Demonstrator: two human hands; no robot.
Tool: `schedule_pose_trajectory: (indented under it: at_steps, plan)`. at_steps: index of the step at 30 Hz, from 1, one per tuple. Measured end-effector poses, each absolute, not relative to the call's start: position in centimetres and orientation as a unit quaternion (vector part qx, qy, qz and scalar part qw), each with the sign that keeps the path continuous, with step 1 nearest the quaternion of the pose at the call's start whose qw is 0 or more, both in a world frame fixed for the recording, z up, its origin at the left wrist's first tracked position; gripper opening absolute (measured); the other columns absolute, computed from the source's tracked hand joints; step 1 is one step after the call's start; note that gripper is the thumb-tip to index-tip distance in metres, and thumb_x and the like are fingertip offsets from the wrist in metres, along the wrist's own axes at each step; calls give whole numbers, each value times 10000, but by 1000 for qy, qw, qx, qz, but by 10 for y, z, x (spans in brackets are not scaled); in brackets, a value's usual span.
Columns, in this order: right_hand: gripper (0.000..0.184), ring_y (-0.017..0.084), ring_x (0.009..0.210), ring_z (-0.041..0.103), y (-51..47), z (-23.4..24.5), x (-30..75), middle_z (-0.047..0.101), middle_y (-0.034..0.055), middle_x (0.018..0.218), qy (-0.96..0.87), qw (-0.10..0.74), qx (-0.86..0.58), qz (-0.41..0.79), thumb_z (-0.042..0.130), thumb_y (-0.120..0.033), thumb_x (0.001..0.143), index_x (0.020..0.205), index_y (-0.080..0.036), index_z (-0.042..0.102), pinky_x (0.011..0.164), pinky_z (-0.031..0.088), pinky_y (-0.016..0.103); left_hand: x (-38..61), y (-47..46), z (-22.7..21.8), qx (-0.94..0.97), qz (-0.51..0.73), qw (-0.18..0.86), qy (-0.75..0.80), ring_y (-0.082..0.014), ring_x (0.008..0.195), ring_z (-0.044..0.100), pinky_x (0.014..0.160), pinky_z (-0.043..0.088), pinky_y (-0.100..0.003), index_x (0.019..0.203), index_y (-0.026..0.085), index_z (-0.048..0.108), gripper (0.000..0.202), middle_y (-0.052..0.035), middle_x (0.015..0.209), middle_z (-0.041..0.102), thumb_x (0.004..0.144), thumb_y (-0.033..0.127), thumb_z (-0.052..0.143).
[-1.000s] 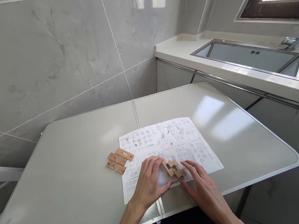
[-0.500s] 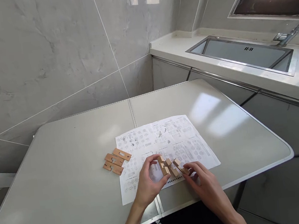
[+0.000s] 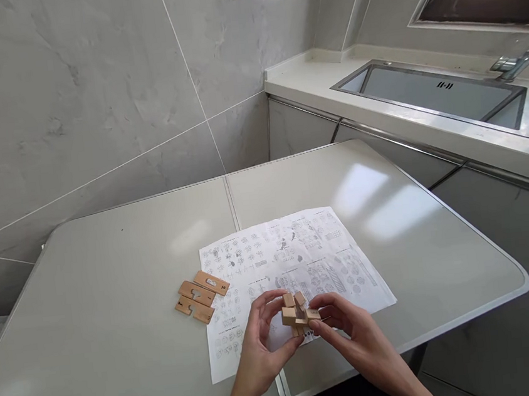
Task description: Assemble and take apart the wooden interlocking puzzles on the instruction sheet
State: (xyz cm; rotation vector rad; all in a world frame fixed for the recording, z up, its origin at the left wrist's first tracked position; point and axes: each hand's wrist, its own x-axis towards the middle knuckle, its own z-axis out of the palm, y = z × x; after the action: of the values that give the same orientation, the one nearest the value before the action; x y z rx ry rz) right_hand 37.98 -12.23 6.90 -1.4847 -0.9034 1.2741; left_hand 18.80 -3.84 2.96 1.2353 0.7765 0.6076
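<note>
My left hand [image 3: 261,337] is closed around one side of a cluster of notched wooden puzzle blocks [image 3: 289,315], thumb below and fingers behind. From the other side, my right hand [image 3: 348,324] pinches a notched wooden puzzle piece [image 3: 313,314] between thumb and fingers, and this piece touches the cluster. How the pieces interlock at the middle is partly hidden by the fingers. Beneath both hands lies a printed instruction sheet [image 3: 270,254] with small diagrams. Left of the hands, three flat wooden pieces [image 3: 196,293] with cut-outs and written numbers rest partly on the sheet's edge.
The light folding table [image 3: 113,289] has a seam down its middle and stands against a tiled wall [image 3: 92,84]. To the right runs a white counter [image 3: 300,84] with a metal sink [image 3: 433,95] and a faucet [image 3: 515,63]. Cabinets sit below the counter.
My right hand has brought its piece leftward against the blocks in my left hand, closing the gap between them. The cluster has turned. The view has shifted slightly.
</note>
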Motion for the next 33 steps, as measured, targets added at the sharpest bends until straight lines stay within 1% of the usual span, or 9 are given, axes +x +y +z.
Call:
schedule_pose_trajectory:
  at_steps: [4, 8, 11, 17, 20, 24, 28, 30, 33]
  plan:
    - [327, 269, 1068, 721, -112, 62, 380, 737, 97, 1153, -344, 477, -581, 562, 698, -498, 1000, 1178, -227, 653, 933, 605, 396, 187, -40, 33, 544, 259, 712, 360, -302, 1317, 619, 1105, 517, -431, 1393, 338, 511, 660, -85, 1478, 600, 845, 247, 868]
    - [360, 227, 894, 724, -106, 55, 384, 741, 57, 995, -335, 458, -574, 591, 700, -520, 998, 1205, -229, 652, 819, 602, 369, 185, -40, 31, 545, 264, 704, 370, -304, 1308, 624, 1115, 498, -436, 1387, 322, 515, 666, -93, 1470, 614, 833, 253, 879]
    - [359, 205, 829, 705, -102, 54, 387, 740, 59, 980, -342, 445, -584, 586, 672, -546, 1008, 1157, -220, 670, 750, 588, 338, 184, -41, 31, 550, 267, 696, 377, -306, 1306, 625, 1126, 485, -440, 1368, 312, 528, 663, -95, 1458, 617, 817, 268, 894]
    - [358, 212, 844, 708, -90, 57, 385, 757, 66, 966, -364, 426, -599, 572, 662, -561, 1002, 1085, -214, 682, 748, 594, 320, 181, -41, 26, 543, 287, 686, 390, -276, 1305, 614, 1143, 475, -405, 1355, 331, 531, 707, -68, 1421, 626, 776, 272, 931]
    - [370, 216, 834, 711, -87, 56, 383, 756, 69, 960, -369, 423, -605, 564, 642, -577, 1005, 1081, -216, 672, 736, 602, 319, 180, -40, 23, 534, 298, 688, 392, -283, 1310, 611, 1128, 489, -401, 1358, 325, 529, 719, -78, 1420, 626, 768, 269, 937]
    - [372, 207, 767, 697, -90, 55, 386, 730, 46, 881, -406, 400, -667, 480, 548, -584, 1045, 1110, -234, 657, 676, 580, 306, 180, -36, 22, 508, 316, 695, 399, -299, 1284, 630, 1093, 517, -427, 1380, 309, 508, 720, -112, 1444, 605, 790, 293, 920]
    - [306, 194, 702, 671, -104, 50, 390, 698, 26, 902, -489, 301, -740, 350, 525, -555, 1056, 1052, -270, 636, 598, 537, 294, 181, -33, 24, 478, 343, 687, 427, -328, 1365, 588, 1142, 488, -467, 1392, 302, 503, 700, -130, 1482, 579, 814, 316, 897]
    - [299, 195, 669, 676, -113, 44, 389, 680, 21, 900, -537, 252, -745, 304, 544, -563, 1040, 1034, -273, 614, 559, 525, 293, 182, -32, 25, 472, 346, 685, 434, -324, 1371, 588, 1161, 474, -475, 1392, 310, 505, 683, -122, 1492, 575, 826, 317, 887]
    - [308, 203, 662, 702, -120, 34, 384, 674, 25, 918, -583, 211, -746, 245, 526, -569, 1041, 1017, -269, 592, 511, 512, 288, 183, -32, 25, 475, 341, 686, 433, -318, 1367, 596, 1173, 465, -479, 1393, 317, 508, 676, -116, 1493, 579, 830, 306, 882]
